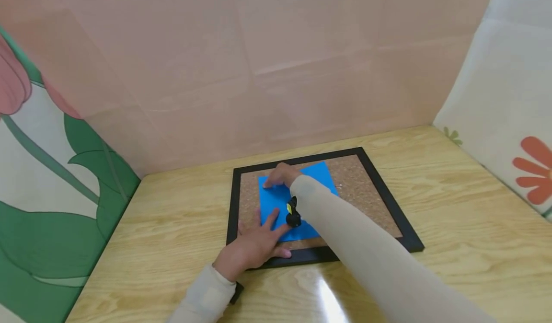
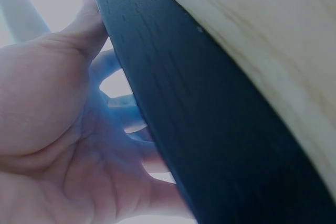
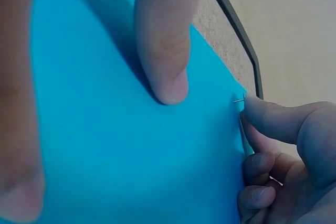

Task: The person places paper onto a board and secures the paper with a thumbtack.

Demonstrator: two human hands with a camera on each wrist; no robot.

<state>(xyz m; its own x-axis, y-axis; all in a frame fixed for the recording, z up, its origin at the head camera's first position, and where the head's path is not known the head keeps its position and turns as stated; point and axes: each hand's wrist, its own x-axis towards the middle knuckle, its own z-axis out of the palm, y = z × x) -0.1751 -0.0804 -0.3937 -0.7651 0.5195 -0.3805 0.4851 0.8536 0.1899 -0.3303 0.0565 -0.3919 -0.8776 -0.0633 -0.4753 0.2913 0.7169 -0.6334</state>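
A blue sheet of paper (image 1: 271,201) lies on a black-framed corkboard (image 1: 366,189). My left hand (image 1: 254,246) presses the lower left of the sheet with spread fingers, its palm over the frame's near edge. In the left wrist view, that palm (image 2: 79,124) shows beside the black frame (image 2: 168,108). At the sheet's far left corner is my right hand (image 1: 282,173). In the right wrist view, the right hand (image 3: 289,150) pinches a thin metal pin (image 3: 239,100) at the paper's corner; its head is hidden. Two left-hand fingers (image 3: 168,51) reach over the sheet there.
The board rests on a light wood-grain table (image 1: 172,227). A pinkish sheet (image 1: 267,74) hangs behind it, with printed floral cloths at both sides. Small shiny specks (image 1: 339,186) show on the cork right of the paper, too small to tell. A black wrist camera (image 1: 293,213) overlaps the paper.
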